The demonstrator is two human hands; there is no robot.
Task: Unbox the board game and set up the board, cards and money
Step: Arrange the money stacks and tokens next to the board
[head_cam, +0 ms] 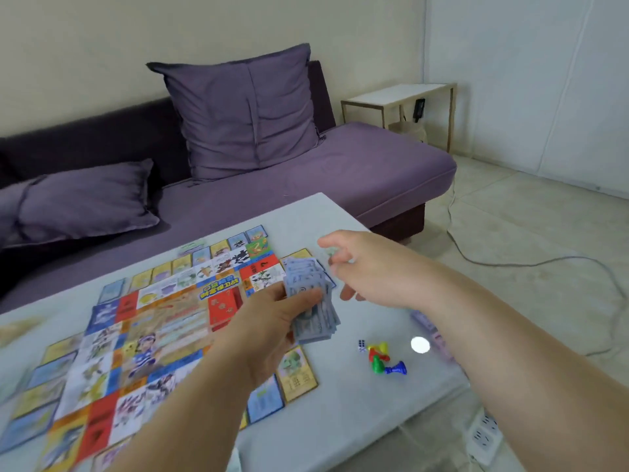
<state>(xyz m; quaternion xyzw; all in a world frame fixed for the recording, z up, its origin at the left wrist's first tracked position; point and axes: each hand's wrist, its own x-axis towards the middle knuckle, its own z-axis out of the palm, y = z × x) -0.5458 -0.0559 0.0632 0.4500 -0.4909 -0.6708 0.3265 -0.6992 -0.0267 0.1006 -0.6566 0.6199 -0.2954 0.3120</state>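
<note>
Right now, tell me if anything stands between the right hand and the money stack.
Nothing visible does. The right hand is beside the money stack that the left hand grips; only bare table shows between. The pawns and die lie aside.

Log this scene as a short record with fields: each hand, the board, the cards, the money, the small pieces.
left hand: grips a stack of play money
right hand: held above the table past the money, blurred; grip unclear
board: flat on the table, cards lined along its edges
red deck: on the board
pawns: coloured, lying right of the board beside the dice
</note>
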